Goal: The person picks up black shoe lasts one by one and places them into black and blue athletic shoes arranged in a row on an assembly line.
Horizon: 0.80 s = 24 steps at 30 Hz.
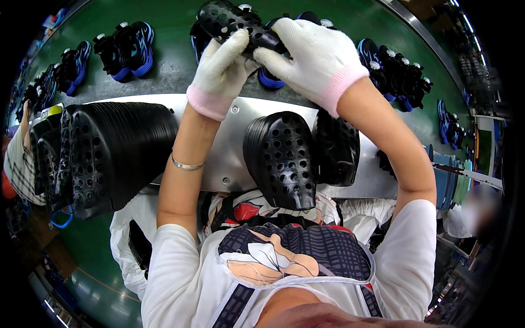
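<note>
Both my hands wear white knit gloves with pink cuffs. My left hand and my right hand together grip a black perforated insole, held up over a shoe on the green conveyor belt. The shoe is blue and black and mostly hidden behind my hands. A stack of black perforated insoles stands on the metal ledge right in front of my chest.
A large stack of black insoles fills the ledge at left. Pairs of blue and black shoes lie along the belt on both sides, with more shoes at right. A person in a striped sleeve stands at far left.
</note>
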{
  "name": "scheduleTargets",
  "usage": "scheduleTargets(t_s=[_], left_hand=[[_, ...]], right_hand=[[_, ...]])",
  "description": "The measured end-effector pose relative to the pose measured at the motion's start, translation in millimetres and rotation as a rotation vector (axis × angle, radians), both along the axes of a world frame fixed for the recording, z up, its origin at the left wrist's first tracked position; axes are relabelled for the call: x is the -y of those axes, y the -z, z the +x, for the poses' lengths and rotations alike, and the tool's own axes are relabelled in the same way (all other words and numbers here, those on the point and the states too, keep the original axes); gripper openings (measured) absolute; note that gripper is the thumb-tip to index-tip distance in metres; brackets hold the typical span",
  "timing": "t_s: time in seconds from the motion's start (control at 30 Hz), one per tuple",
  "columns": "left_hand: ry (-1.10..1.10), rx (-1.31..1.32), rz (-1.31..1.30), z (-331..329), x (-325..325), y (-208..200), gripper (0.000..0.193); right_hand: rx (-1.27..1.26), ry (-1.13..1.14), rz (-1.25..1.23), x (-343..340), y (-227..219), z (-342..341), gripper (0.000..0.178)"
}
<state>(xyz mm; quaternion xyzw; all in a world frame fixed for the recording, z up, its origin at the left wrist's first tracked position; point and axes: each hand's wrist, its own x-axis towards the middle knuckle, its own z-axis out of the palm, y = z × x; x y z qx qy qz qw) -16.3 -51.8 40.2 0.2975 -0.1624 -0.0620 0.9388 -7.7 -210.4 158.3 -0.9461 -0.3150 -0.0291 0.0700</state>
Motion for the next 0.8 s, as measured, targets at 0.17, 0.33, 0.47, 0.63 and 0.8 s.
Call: scheduleTargets(t_s=[0.17,0.33,0.47,0.63,0.8], left_hand=[[-0.136,-0.251,0.513,0.9,-5.0,0.3,0.036],[-0.459,0.136,1.485,16.1,-17.8,45.6,0.049],[-0.546,0.192,1.786,36.8,7.4,64.8,0.022],[-0.676,0.295,1.693,36.4,15.6,70.7,0.014],[-0.597,0.167,1.709,32.5,6.9,71.2,0.017]], right_hand=[[-0.188,0.027,0.08,5.6,7.9,28.5,0.046],[-0.356,0.162,-0.034,20.8,15.3,46.0,0.048],[-0.462,0.16,-0.113,23.4,31.6,75.3,0.052],[-0.561,0.209,-0.182,2.3,26.5,107.0,0.055],[-0.376,0.135,-0.386,-40.1,41.6,126.4,0.052]])
